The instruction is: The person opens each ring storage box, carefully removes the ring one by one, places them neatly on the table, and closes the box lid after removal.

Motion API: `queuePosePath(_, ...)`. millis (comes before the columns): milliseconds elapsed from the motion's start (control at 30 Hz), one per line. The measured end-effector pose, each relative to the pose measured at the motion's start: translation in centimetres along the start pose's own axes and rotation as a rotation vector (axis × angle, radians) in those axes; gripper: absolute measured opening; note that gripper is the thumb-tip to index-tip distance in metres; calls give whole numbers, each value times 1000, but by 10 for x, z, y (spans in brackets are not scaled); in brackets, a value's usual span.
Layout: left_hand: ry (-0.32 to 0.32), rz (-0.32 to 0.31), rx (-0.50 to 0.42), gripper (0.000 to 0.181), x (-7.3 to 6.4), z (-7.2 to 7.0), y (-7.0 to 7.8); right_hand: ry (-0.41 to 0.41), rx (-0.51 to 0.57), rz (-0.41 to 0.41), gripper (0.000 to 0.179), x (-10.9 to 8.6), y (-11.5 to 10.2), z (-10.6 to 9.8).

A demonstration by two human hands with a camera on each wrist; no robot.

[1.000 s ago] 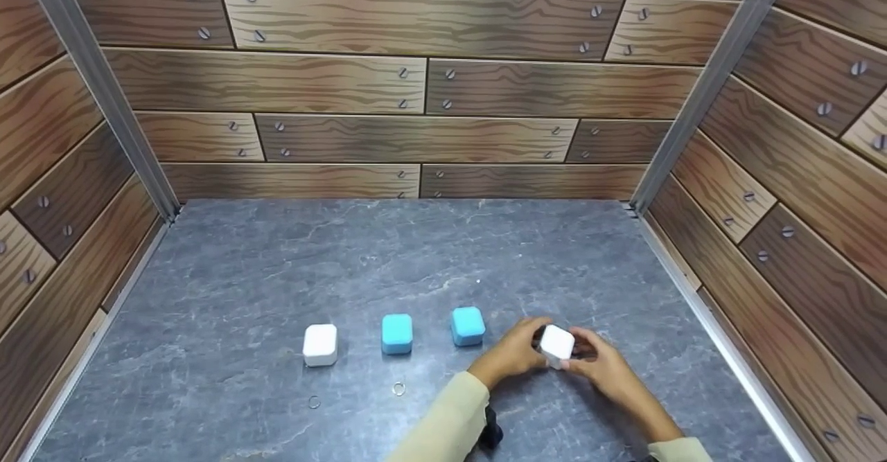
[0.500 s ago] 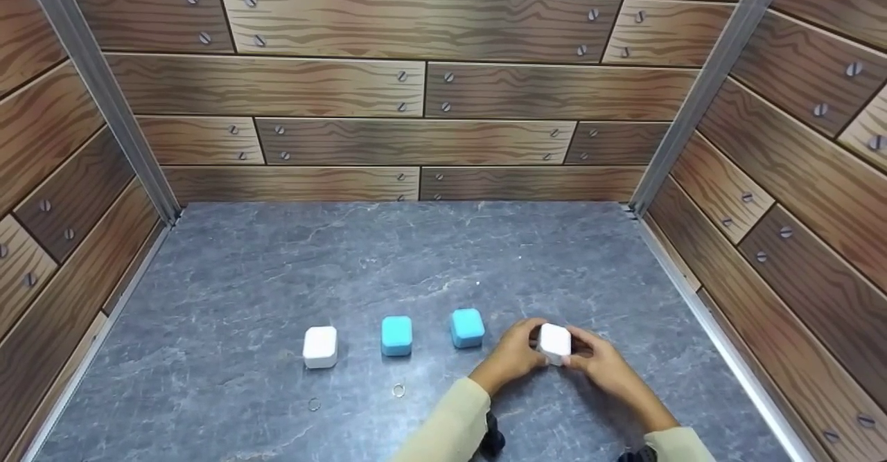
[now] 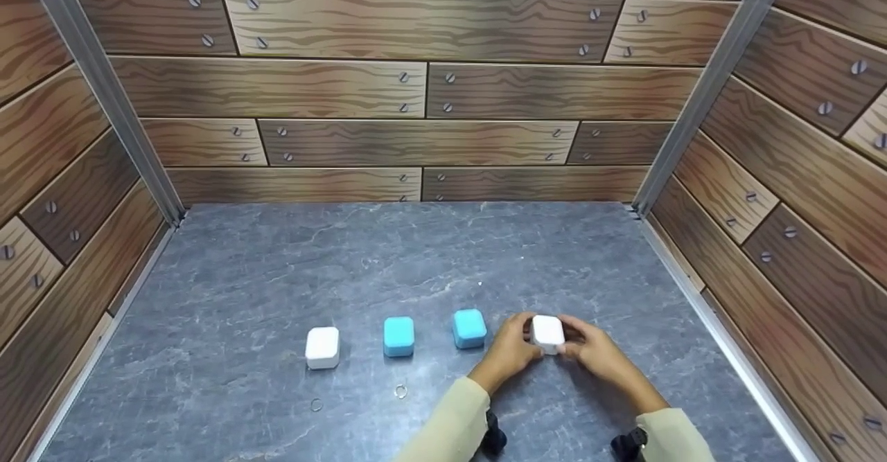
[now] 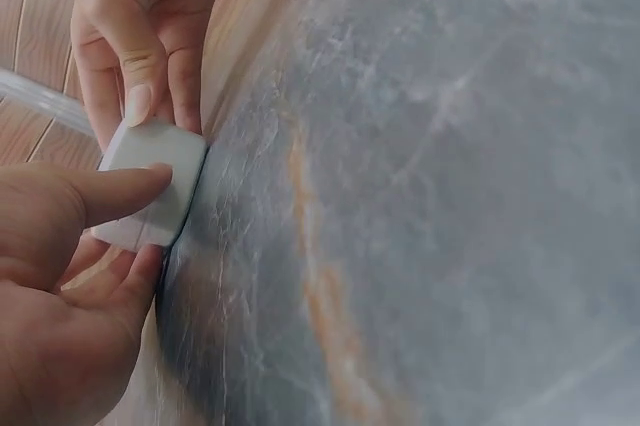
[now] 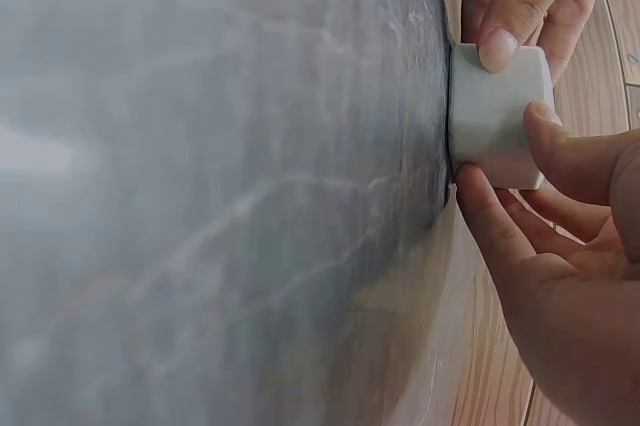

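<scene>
A small white box with rounded corners (image 3: pixel 548 331) sits at the right of the row, held from both sides. My left hand (image 3: pixel 511 348) grips its left side and my right hand (image 3: pixel 597 355) its right side. Up close in the left wrist view, the thumbs lie on the near face of the white box (image 4: pixel 165 146), fingers wrapping behind. The right wrist view has the white box (image 5: pixel 490 111) standing against the tabletop; its far side is hidden. Left of my hands stand a blue box (image 3: pixel 469 328), another blue box (image 3: pixel 398 336) and a second white box (image 3: pixel 323 348).
Two thin metal rings lie in front of the row, one ring (image 3: pixel 400 392) before a blue box and a darker ring (image 3: pixel 317 404) before the left white box. Wood-patterned walls (image 3: pixel 416 88) enclose the grey marbled tabletop (image 3: pixel 277 261) on three sides.
The held white box has moved a little to the left and turned from a slanted position to nearly square with the row. Both hands moved with it. The other boxes and rings stayed put.
</scene>
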State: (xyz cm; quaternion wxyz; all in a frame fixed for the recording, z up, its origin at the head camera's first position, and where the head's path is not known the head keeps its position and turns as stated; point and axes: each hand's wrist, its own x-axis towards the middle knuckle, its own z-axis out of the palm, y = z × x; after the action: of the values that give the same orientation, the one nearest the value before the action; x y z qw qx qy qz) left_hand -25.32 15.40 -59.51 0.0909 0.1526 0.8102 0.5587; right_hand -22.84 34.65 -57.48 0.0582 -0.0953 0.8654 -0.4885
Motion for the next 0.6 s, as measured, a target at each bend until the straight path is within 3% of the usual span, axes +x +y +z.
queuePosePath(200,48,-29,13,58,3,-1,-3,9,-49,12,59,10,-2,1)
queuePosePath(400,117,-33,62,59,6,-2,-4,-16,-64,-58,58,21,0,2)
queuePosePath(600,138,-38,36,59,7,-2,-4,-53,-37,-93,58,28,2,0)
